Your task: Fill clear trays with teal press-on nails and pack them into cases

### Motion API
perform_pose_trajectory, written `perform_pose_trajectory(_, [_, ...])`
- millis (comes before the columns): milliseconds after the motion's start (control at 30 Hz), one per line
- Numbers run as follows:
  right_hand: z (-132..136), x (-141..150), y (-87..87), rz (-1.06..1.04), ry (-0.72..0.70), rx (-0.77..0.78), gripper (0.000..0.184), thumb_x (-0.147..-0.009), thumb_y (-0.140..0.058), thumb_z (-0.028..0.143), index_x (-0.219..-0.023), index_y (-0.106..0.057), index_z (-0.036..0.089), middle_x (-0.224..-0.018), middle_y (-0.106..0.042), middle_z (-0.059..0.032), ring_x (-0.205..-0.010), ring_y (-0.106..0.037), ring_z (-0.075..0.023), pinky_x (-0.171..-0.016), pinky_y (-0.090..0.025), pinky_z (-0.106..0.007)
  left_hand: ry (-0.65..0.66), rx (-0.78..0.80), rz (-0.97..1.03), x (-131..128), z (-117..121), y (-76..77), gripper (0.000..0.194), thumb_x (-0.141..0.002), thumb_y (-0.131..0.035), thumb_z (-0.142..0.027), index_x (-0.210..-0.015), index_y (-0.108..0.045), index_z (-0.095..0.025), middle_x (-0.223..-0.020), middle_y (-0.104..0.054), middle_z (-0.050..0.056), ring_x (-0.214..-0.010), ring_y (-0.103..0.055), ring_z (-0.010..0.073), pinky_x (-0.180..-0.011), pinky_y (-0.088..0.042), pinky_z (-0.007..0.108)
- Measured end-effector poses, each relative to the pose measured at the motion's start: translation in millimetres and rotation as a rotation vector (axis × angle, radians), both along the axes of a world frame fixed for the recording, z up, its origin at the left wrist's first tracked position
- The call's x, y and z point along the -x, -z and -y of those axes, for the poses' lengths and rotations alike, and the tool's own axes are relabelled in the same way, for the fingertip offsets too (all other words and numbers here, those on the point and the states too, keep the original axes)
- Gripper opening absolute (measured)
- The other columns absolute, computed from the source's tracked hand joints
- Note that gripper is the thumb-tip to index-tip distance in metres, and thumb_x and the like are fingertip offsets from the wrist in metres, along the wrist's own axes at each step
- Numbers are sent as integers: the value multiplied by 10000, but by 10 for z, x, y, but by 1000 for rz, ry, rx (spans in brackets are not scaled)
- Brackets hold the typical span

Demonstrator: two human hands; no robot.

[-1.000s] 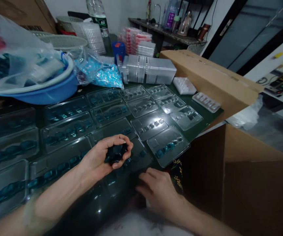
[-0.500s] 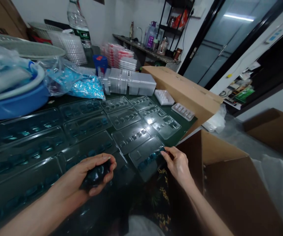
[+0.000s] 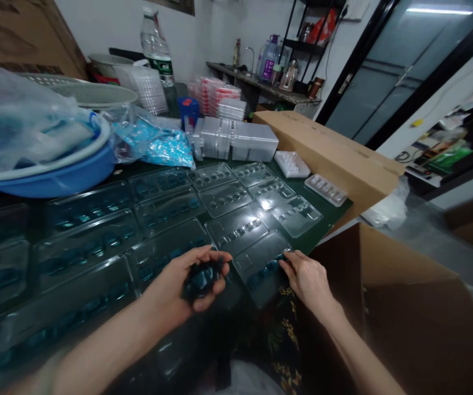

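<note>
Both hands at work over clear blister trays on a dark counter [image 3: 331, 219].
The left hand [image 3: 199, 280] cups dark glossy pieces [image 3: 203, 278] in curled fingers; the right hand's [image 3: 310, 280] fingers pinch at the end of the teal row in the nearest right tray [image 3: 261, 263], whatever they grip too small to tell.

Dim indoor light, white glare on a clear tray [image 3: 273, 196], stretched edges, dark foreground, apparently slightly blurred
</note>
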State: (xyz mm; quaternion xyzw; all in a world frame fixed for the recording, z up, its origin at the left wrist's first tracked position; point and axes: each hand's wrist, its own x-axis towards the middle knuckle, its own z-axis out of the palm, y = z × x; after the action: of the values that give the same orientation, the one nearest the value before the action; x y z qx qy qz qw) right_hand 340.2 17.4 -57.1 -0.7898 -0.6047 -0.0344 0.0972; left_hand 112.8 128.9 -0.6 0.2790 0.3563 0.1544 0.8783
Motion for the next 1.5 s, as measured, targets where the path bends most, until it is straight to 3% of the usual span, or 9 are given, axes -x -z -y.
perform_pose_trajectory(167, [34,-66,-132,-147,23,-85,349,-801,-477,307,-1121,-497,171,-725,-625,-34,-622,-589,-175,-557,-421,-267,-39,71,67,-13,-28,57,278,-768,-477,-355,-839,-567,-102,-754,-497,63,-543,-467,99,-307,-255,145])
perform_pose_trajectory(300, [109,325,-305,-388,-140,-301,201,-817,-463,244,-986,-553,186,-764,-585,-31,-650,-554,-135,-616,-429,-250,-74,89,87,4,-31,77,268,-772,-475,-349,-823,-558,-99,-744,-486,55,-545,-467,93,-306,-260,142])
perform_pose_trajectory(400, [175,775,-333,-480,-410,-132,136,-816,-444,166,-851,-571,195,-761,-556,-19,-635,-530,-109,-571,-410,-215,-91,67,118,32,-30,69,243,-771,-488,-334,-823,-555,-106,-753,-484,49,-554,-469,88,-311,-273,138])
perform_pose_trajectory(467, [192,1006,-283,-401,-453,-1,74,-777,-504,174,-810,-568,192,-754,-549,-14,-610,-522,-116,-526,-393,-219,-90,50,132,52,-25,64,221,-768,-498,-321,-828,-553,-116,-750,-482,42,-560,-473,88,-318,-287,139])
perform_pose_trajectory(700, [132,1192,-32,-243,-352,110,99,-697,-600,191,-780,-546,189,-734,-556,-10,-627,-533,-158,-509,-365,-246,-82,-2,67,115,28,71,170,-737,-542,-279,-813,-563,-128,-738,-487,32,-539,-470,74,-313,-284,129])
perform_pose_trajectory(867, [115,1130,-66,-559,-270,70,69,-729,-536,155,-787,-555,187,-723,-560,2,-619,-530,-127,-550,-381,-230,-77,-107,-72,204,83,33,138,-677,-607,-240,-758,-560,-138,-685,-502,17,-497,-463,71,-306,-247,132])
perform_pose_trajectory(1033, [56,1105,-177,-1015,-139,-172,129,-782,-490,216,-875,-567,171,-697,-569,7,-609,-525,-103,-549,-409,-200,12,-184,-286,241,251,-26,191,-651,-641,-296,-747,-551,-157,-506,-477,-23,-405,-402,59,-312,-196,132])
perform_pose_trajectory(1233, [-2,1191,-287,-1078,-149,-334,130,-779,-485,213,-850,-584,166,-701,-580,-3,-610,-530,-108,-549,-419,-211,37,-392,-364,178,352,12,238,-637,-639,-352,-769,-550,-175,-424,-449,-55,-335,-330,49,-295,-198,142])
perform_pose_trajectory(1500, [-18,1193,-290,-1190,-121,-292,164,-817,-448,240,-861,-579,150,-659,-568,6,-575,-518,-96,-514,-402,-191,47,-550,-399,171,340,81,259,-664,-592,-404,-790,-564,-179,-456,-467,-48,-348,-349,57,-307,-228,151])
